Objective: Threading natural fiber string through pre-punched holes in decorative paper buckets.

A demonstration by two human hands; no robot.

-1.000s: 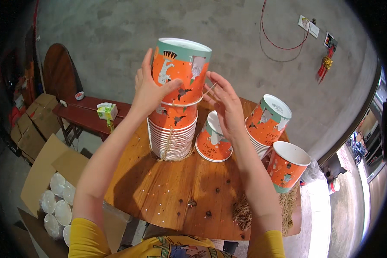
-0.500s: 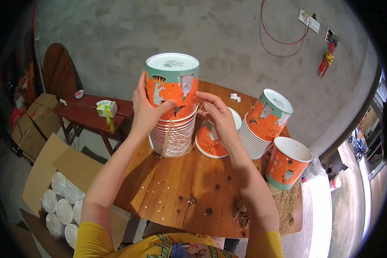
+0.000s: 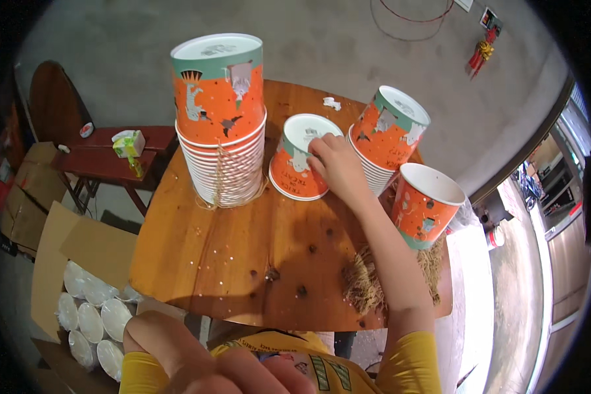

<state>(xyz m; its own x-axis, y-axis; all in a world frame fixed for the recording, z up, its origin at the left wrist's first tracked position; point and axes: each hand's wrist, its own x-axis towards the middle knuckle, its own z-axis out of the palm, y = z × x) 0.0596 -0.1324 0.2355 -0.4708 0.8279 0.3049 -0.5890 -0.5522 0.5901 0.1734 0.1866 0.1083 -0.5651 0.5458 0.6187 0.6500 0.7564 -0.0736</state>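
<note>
An upside-down orange paper bucket (image 3: pixel 289 172) with a green band and white base stands on the wooden table (image 3: pixel 197 269). My right hand (image 3: pixel 338 167) rests on its right side, fingers bent over the edge of the base. Left of it rises a tall stack of nested paper buckets (image 3: pixel 220 111), all upside down. Tan twine (image 3: pixel 240 167) winds loosely around this stack's lower rims; neither hand touches it. My left hand (image 3: pixel 243 375) is close at the lower edge, its knuckles bent and its fingertips cut off from view.
Another upside-down bucket stack (image 3: pixel 391 131) leans at the right, beside an upright orange bucket (image 3: pixel 427 203). Loose twine (image 3: pixel 368 282) lies at the near right edge. An open carton (image 3: pixel 65 230) holds wrapped white cups (image 3: pixel 92 322). A red bench (image 3: pixel 108 157) stands beyond.
Both hands have left the tall stack. My right hand has moved onto the single upside-down bucket; my left has drawn back to the lower edge. The whole view has shifted.
</note>
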